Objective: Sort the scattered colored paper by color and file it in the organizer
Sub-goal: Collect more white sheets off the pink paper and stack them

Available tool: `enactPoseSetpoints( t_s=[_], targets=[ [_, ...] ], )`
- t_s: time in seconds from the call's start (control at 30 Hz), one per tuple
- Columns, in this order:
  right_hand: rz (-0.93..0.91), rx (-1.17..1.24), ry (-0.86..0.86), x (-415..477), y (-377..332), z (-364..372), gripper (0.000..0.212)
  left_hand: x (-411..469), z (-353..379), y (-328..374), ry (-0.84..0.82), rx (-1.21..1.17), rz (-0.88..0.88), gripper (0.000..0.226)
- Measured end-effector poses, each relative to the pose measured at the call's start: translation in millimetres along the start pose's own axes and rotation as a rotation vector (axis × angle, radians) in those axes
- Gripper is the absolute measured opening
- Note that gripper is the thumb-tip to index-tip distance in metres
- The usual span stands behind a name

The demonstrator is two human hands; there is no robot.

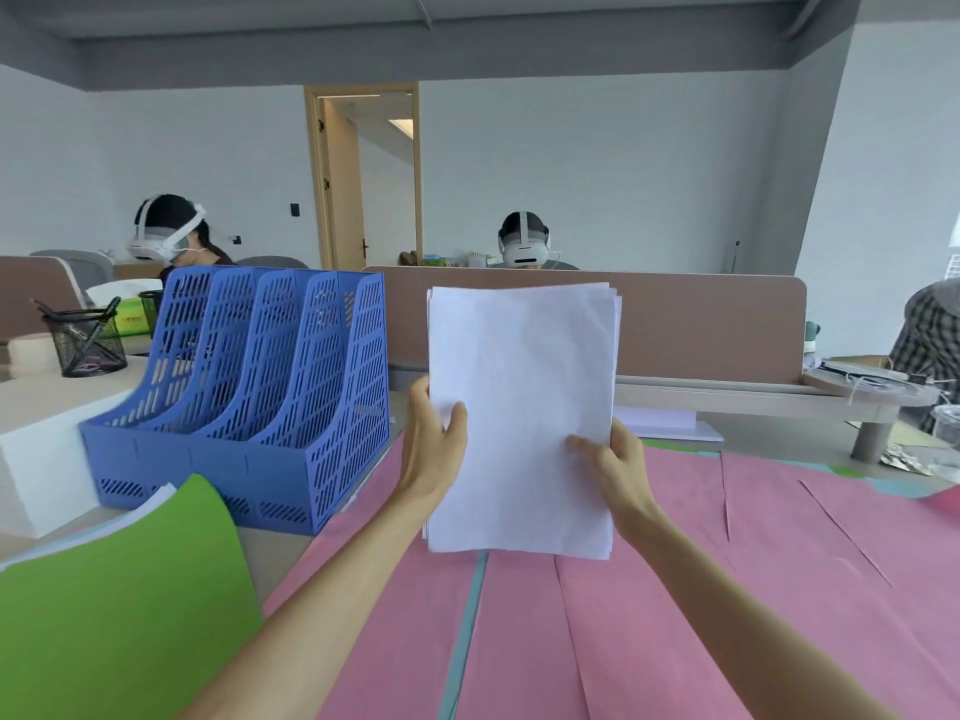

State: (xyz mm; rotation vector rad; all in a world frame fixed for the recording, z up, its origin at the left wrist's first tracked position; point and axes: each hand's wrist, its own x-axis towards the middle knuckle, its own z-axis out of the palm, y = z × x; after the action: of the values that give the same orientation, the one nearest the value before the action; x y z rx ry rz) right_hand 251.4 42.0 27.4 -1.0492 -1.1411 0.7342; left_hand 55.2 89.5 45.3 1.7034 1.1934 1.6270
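I hold a stack of white paper [522,397] upright above the desk, its lower edge over the pink sheets. My left hand [434,439] grips its left edge, thumb on the front. On the right edge, my right hand [613,470] grips the stack the same way. A blue plastic organizer [249,402] with several slots stands to the left of the stack, apart from it. Several pink sheets [675,589] cover the desk below, with light blue paper [467,615] showing between them. A green sheet [119,600] lies curled at the lower left over white sheets.
A black mesh pen holder [85,340] stands behind the organizer at the left. A brown desk divider [701,324] runs across the back. Two people wearing headsets sit beyond it, and a person in a checked shirt [930,340] is at the right edge. Clutter sits at the far right.
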Motion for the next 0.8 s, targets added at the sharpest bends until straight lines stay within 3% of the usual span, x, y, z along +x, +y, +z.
enactPoseSetpoints(
  t_s=[0.13,0.2,0.4,0.5,0.63,0.8],
  targets=[
    [-0.007,0.040,-0.017,0,-4,1,0.021,23,-6,29,0.115,0.081,0.249,0.073],
    [0.057,0.073,-0.053,-2,-1,-1,0.032,31,-10,45,0.160,0.113,0.357,0.079],
    [0.181,0.090,-0.258,-8,3,-8,0.040,39,-10,56,0.099,0.382,0.445,0.039],
    [0.183,0.077,-0.282,-7,1,-9,0.040,39,-11,58,0.086,0.479,0.518,0.043],
    [0.166,0.061,-0.285,-5,2,-9,0.039,34,-4,68,0.178,0.892,0.701,0.059],
    [0.153,0.024,-0.278,-6,-1,-8,0.037,33,18,87,-0.065,0.938,0.730,0.068]
  ],
)
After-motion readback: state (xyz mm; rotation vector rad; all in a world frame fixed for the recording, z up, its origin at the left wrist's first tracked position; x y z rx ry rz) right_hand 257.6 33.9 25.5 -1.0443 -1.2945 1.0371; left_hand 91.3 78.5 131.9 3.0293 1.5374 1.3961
